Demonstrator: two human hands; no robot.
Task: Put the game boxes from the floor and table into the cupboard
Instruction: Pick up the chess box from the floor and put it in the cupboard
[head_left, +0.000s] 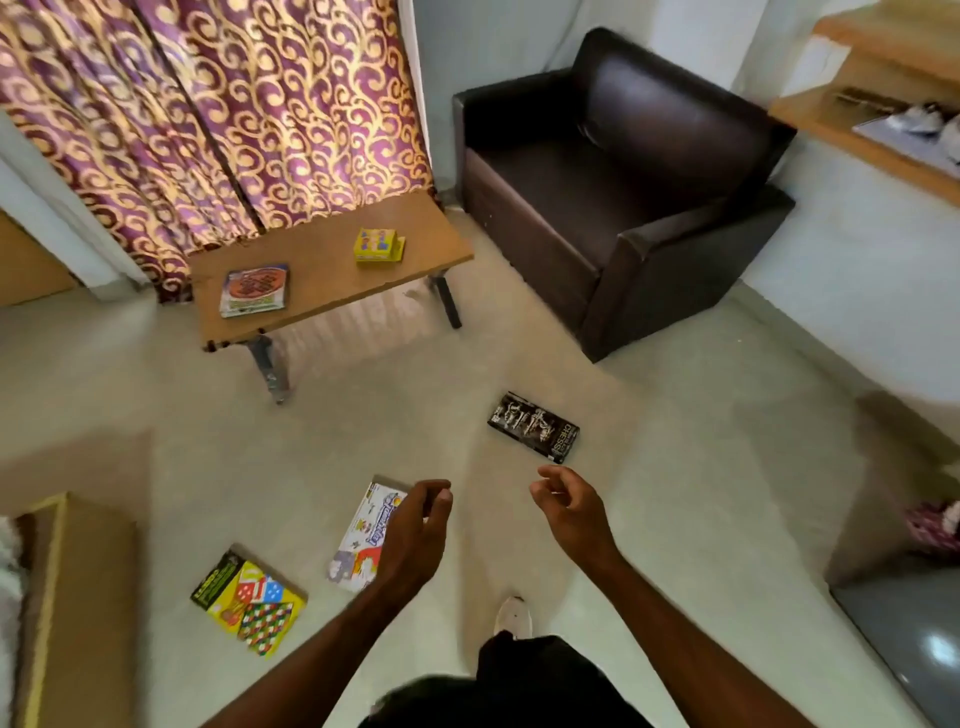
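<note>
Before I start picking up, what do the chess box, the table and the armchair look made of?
Chess box: printed cardboard, it seems, slightly glossy, with flat faces, crisp edges and print all over.
Table: matte brown wood-look board with a thin slab edge, probably laminate rather than solid wood.
Armchair: dark brown leather or imitation, I cannot tell which. It is smooth, with a soft sheen on the backrest.

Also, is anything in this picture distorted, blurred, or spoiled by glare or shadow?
Head view: wide-angle distortion bends the curtain toward the edges; the white game box beside the left hand is blurred, while the chess box title reads clearly; a glare spot sits on the dark glossy surface at lower right; striped light falls on the floor under the table.
</note>
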